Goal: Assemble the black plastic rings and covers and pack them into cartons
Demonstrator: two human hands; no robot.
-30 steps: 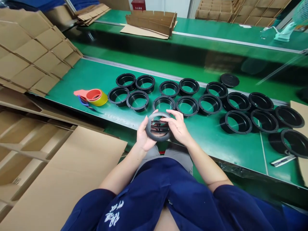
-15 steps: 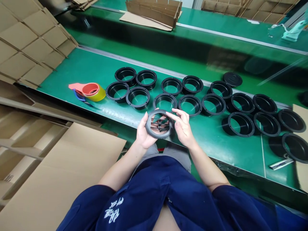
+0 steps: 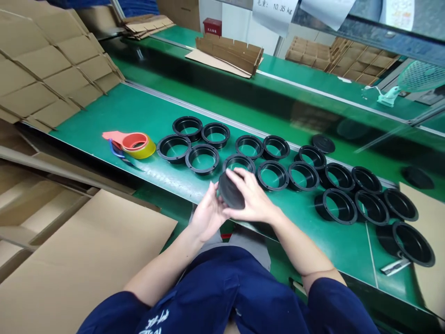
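A round black air vent (image 3: 231, 190) is held between my hands above the front edge of the green bench. It is tilted, and its face shows as a dark, solid disc, slightly blurred. My right hand (image 3: 253, 195) grips it from the right, fingers over the top and thumb below. My left hand (image 3: 209, 209) holds it from the left and below, with some fingers hidden behind it. Just behind the vent stands a black flanged ring (image 3: 238, 159), partly covered by my right hand. Another ring (image 3: 273, 176) is close to my right fingers.
Several more black rings (image 3: 202, 159) stand in groups along the bench (image 3: 114, 109). On the left lie a red-and-yellow tape dispenser (image 3: 139, 147) and blue-handled scissors (image 3: 116, 149). A box cutter (image 3: 395, 267) lies right; cardboard dividers (image 3: 59, 69) stand left.
The vent has been turned: its slatted opening was visible before, now a dark solid face. My right hand went from touching its rim with fingertips to gripping it. The camera view tilted up.
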